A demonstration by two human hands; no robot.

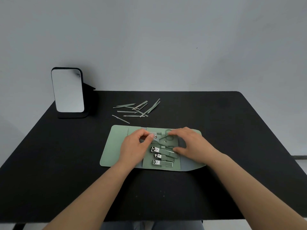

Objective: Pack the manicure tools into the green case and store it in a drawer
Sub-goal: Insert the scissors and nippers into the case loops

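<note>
On the black desk [216, 123], beyond the fingers, stands a mirror [68, 91] and nearer lie loose manicure tools [136, 108]. Under both hands the green case [114, 143] lies open, three clippers [160, 156] strapped below the fingers. Left hand [134, 145] pinches a snap flap [153, 135]; right hand [191, 143] grips small scissors [167, 137].

The green case [114, 146] lies unfolded flat on the near middle of the counter [66, 163]. Three nail clippers [159, 156] sit strapped in its centre panel, scissors [167, 137] above them. Thin loose tools [136, 109] lie scattered just beyond it.
</note>
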